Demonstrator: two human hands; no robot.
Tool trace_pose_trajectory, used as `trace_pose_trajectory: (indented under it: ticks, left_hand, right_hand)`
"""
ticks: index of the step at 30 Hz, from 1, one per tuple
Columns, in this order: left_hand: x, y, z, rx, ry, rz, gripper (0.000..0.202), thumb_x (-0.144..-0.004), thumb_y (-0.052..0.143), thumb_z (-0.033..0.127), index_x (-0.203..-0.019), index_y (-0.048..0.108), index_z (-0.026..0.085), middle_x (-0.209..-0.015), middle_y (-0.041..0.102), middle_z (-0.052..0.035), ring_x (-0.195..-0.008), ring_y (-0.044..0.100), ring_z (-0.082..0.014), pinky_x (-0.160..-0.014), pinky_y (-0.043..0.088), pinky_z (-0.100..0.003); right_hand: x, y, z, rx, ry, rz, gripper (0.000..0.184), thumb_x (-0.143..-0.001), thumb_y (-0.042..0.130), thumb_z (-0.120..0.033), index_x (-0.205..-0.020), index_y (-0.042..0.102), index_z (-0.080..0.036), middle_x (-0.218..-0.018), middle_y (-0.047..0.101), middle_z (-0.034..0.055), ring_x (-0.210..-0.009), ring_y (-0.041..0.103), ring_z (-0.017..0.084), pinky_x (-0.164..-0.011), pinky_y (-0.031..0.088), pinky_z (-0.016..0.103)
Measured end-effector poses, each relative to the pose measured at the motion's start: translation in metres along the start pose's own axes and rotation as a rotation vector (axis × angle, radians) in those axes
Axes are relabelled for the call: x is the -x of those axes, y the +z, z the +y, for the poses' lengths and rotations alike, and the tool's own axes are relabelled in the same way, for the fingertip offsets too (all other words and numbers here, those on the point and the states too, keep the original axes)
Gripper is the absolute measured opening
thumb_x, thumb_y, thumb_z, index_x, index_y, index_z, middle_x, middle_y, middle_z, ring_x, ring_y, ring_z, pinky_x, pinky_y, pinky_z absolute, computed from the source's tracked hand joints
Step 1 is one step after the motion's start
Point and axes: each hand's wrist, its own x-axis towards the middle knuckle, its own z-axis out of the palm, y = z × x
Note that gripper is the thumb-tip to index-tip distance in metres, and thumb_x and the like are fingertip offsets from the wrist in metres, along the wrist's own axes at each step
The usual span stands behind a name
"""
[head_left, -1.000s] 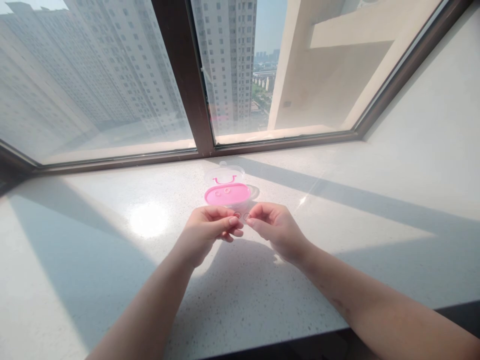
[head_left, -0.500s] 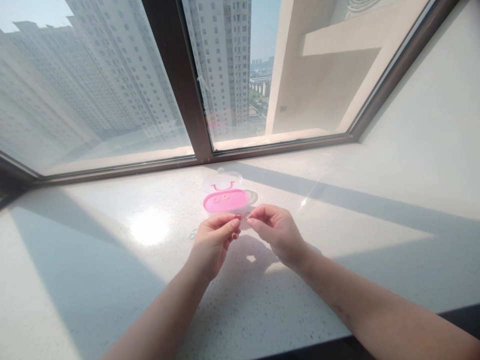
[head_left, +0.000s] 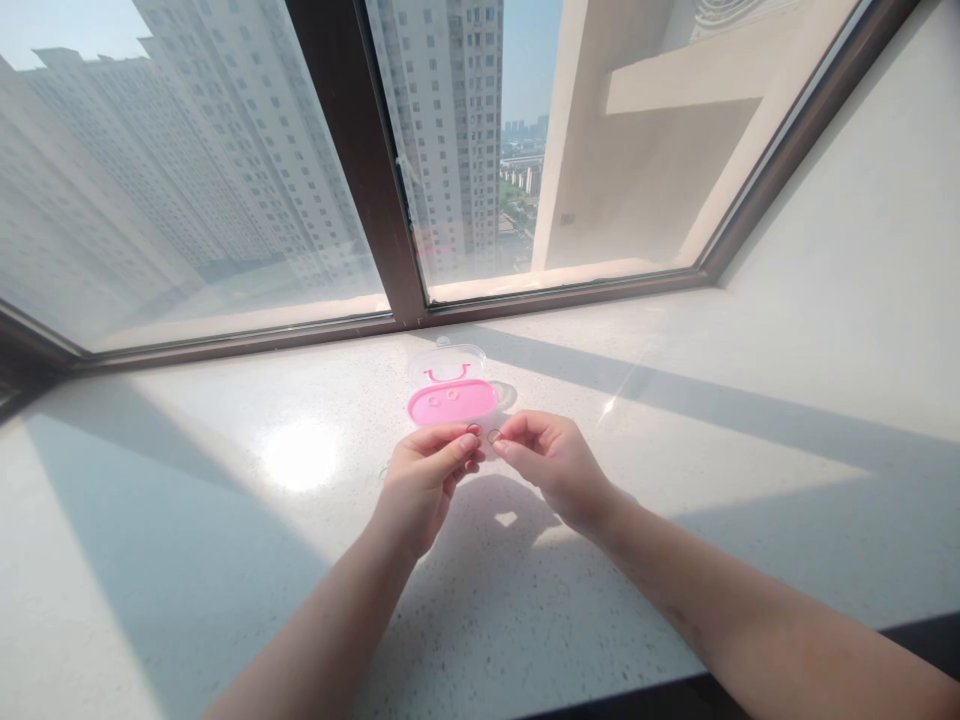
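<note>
My left thumb and fingers pinch a small thin ring, and my right thumb and fingers pinch another ring. The two rings are near each other, apart, above the windowsill. Just beyond my fingertips sits an oval pink container, two small pale round pieces showing in it. Its clear lid stands open toward the window frame, near a curved pink handle. A thin greenish loop lies by my left hand, partly hidden.
</note>
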Motion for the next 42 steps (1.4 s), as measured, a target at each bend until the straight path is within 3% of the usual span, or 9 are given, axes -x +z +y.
trace_pose_trajectory:
  ticks: [16,28,34,38,42]
  left_hand:
    - [0.0016,0.0015,0.0012,-0.053,-0.042,-0.026,0.01,-0.07,0.077,0.019,-0.076,0.075,0.012,-0.067,0.068,-0.0056,-0.064,0.058,-0.0108,-0.064,0.044,-0.024]
    - [0.0031,0.0041,-0.0006,-0.214,-0.052,-0.04,0.011,-0.067,0.079,0.021,-0.074,0.076,0.013,-0.066,0.068,-0.0062,-0.063,0.058,-0.0129,-0.062,0.045,-0.027]
    - [0.0026,0.0022,-0.0012,-0.288,-0.025,-0.03,0.013,-0.067,0.078,0.022,-0.076,0.076,0.013,-0.065,0.069,-0.0069,-0.061,0.058,-0.0134,-0.061,0.045,-0.027]
    - [0.0019,0.0005,0.002,-0.239,-0.027,0.008,0.013,-0.067,0.078,0.022,-0.075,0.073,0.013,-0.064,0.067,-0.005,-0.059,0.057,-0.0118,-0.059,0.043,-0.025]
    - [0.0022,-0.0003,0.0043,-0.198,-0.021,0.014,0.013,-0.07,0.077,0.023,-0.075,0.072,0.012,-0.062,0.064,-0.0031,-0.058,0.055,-0.0099,-0.06,0.042,-0.023]
  right_hand:
    - [0.0008,0.0001,-0.0048,-0.014,0.006,0.012,0.012,-0.077,0.067,-0.026,-0.072,0.062,-0.017,-0.067,0.065,0.002,-0.061,0.06,0.013,-0.059,0.049,0.027]
    - [0.0012,0.0019,-0.0029,-0.139,0.024,-0.042,0.014,-0.077,0.068,-0.028,-0.074,0.061,-0.017,-0.067,0.065,0.002,-0.061,0.063,0.016,-0.064,0.055,0.036]
    - [-0.0002,0.0007,-0.0033,-0.08,0.022,-0.022,0.012,-0.078,0.067,-0.028,-0.074,0.061,-0.017,-0.067,0.065,0.002,-0.061,0.063,0.016,-0.061,0.053,0.032]
    - [-0.0012,-0.0019,-0.0031,0.024,0.026,0.051,0.012,-0.077,0.066,-0.025,-0.071,0.06,-0.017,-0.061,0.059,-0.0011,-0.054,0.054,0.011,-0.052,0.045,0.025]
    - [-0.0007,-0.0019,-0.0028,0.092,0.046,0.026,0.01,-0.077,0.063,-0.022,-0.071,0.059,-0.016,-0.064,0.061,0.0002,-0.057,0.054,0.012,-0.052,0.041,0.025]
